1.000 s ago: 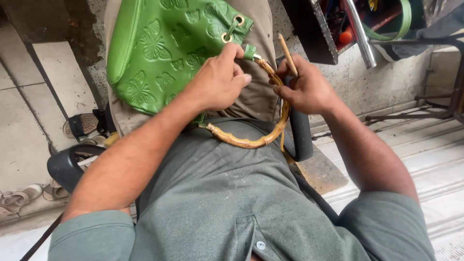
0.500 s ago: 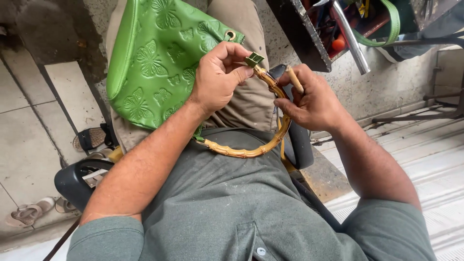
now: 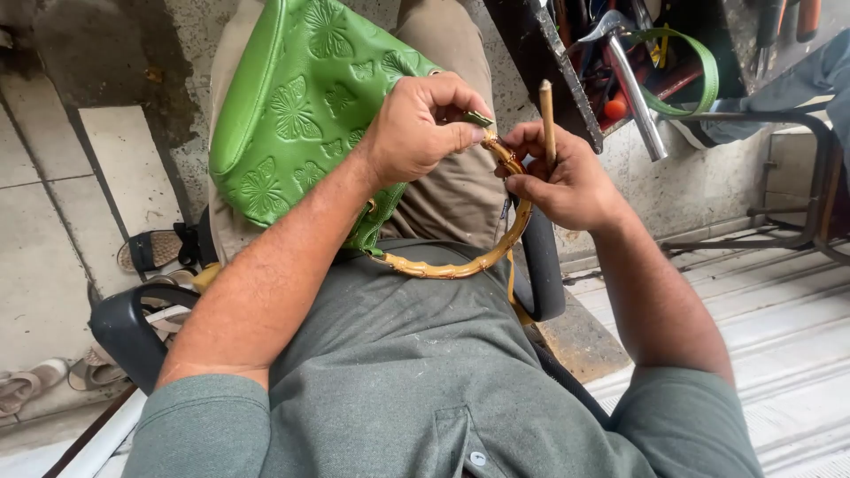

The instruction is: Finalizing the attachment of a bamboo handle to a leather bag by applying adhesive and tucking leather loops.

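Fingers (image 3: 460,133) of the left hand (image 3: 416,133) pinch a green tab where the bag (image 3: 292,115), lying on the lap, meets its bamboo handle (image 3: 460,264). Right hand (image 3: 567,181) grips a stick (image 3: 546,119) against that handle. Sandals (image 3: 150,250) lie left; tools (image 3: 633,80) crowd a rack right.

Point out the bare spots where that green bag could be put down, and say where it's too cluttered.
Bare patches: the ribbed light floor beyond the right hand, and the pale tiles left of the green bag. Crowded: the lap, filled by bag, bamboo handle and left hand; the sandals by the chair arm; the tool shelf above.
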